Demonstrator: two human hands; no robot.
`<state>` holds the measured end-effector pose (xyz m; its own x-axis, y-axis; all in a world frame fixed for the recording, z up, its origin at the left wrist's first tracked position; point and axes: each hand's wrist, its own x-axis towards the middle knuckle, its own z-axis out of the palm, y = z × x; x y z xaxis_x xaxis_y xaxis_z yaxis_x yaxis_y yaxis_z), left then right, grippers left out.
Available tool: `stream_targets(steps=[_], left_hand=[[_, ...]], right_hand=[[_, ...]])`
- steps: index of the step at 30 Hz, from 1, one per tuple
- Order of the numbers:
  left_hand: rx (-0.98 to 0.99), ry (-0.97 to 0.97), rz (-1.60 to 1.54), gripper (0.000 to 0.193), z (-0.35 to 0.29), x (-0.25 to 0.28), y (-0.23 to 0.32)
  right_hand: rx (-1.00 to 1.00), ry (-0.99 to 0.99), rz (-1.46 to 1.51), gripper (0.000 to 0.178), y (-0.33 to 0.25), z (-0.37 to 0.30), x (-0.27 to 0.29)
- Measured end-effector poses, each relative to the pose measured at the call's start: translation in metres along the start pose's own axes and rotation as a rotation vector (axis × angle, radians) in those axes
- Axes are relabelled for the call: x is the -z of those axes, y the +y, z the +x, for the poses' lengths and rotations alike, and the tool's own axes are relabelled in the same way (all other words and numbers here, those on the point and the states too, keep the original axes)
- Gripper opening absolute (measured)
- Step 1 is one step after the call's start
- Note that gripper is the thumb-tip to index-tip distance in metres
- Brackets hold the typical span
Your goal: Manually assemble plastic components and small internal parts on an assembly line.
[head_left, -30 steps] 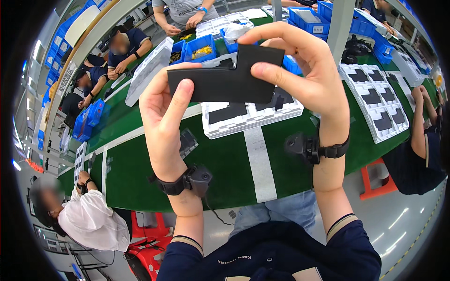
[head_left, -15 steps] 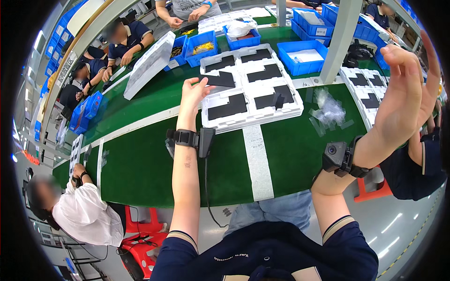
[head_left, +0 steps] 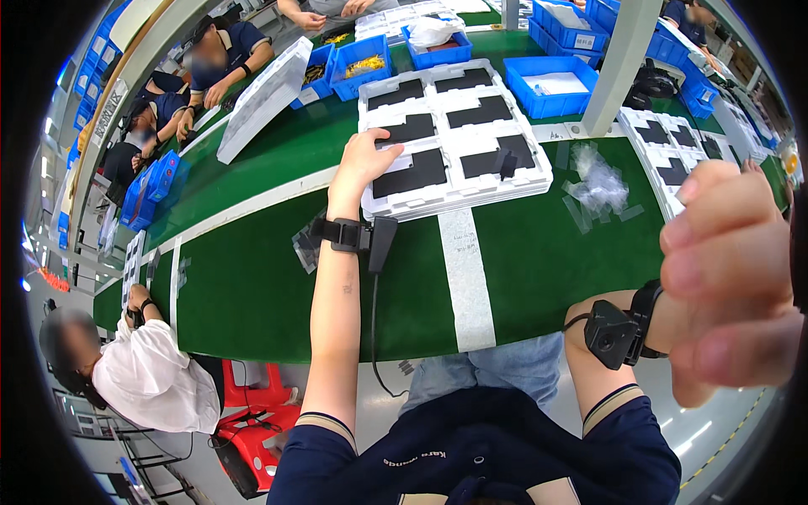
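A white tray (head_left: pixel 539 178) with several compartments lies on the green work table, flat black L-shaped pieces in its recesses. My left hand (head_left: pixel 364 162) is at the tray's left side. Its index fingertip touches the edge of a black piece (head_left: pixel 410 129) lying in the middle-left recess. Thumb and index finger are apart with nothing between them. A small dark strip (head_left: pixel 507 164) stands up from the near-right piece. My right hand (head_left: pixel 728 269) is raised close to the camera at the right, fingers curled and slightly blurred; the inside of its grasp is hidden.
A pile of clear film strips (head_left: pixel 596 187) lies right of the tray. Behind stand blue bins (head_left: pixel 551 105), one with yellow parts (head_left: pixel 364 66). A grey post (head_left: pixel 619 71) rises at the back right. A white panel (head_left: pixel 265 101) leans at the left. Other people work around the table.
The black piece, tilted in my left fingers before, now lies flat in its recess. My right hand has dropped nearer the camera, its fingers going from partly stretched to curled. The view has shifted slightly.
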<state>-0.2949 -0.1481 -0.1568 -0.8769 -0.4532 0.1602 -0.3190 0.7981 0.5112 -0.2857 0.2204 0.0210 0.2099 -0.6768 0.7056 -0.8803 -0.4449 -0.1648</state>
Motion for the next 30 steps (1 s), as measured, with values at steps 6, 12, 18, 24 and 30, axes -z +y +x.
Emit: stream_targets(steps=[6, 12, 18, 24, 30], left_hand=[[-0.037, -0.110, 0.190, 0.054, -0.010, 0.000, 0.003], [0.044, -0.087, 0.292, 0.055, -0.021, -0.010, 0.017], [-0.048, -0.009, 0.066, 0.052, -0.005, 0.001, -0.002], [-0.196, 0.245, -0.173, 0.041, -0.017, 0.050, 0.011], [-0.178, 0.300, -0.374, 0.038, -0.035, 0.095, 0.005]], right_hand=[[-0.002, 0.047, -0.036, 0.019, 0.007, 0.000, -0.009], [0.012, 0.093, -0.109, 0.019, 0.017, -0.004, -0.013], [-0.055, 0.157, -0.085, 0.018, 0.007, -0.006, -0.028], [-0.037, 0.132, -0.113, 0.018, -0.003, 0.016, -0.041], [-0.036, 0.133, -0.330, 0.029, -0.040, 0.031, -0.052]])
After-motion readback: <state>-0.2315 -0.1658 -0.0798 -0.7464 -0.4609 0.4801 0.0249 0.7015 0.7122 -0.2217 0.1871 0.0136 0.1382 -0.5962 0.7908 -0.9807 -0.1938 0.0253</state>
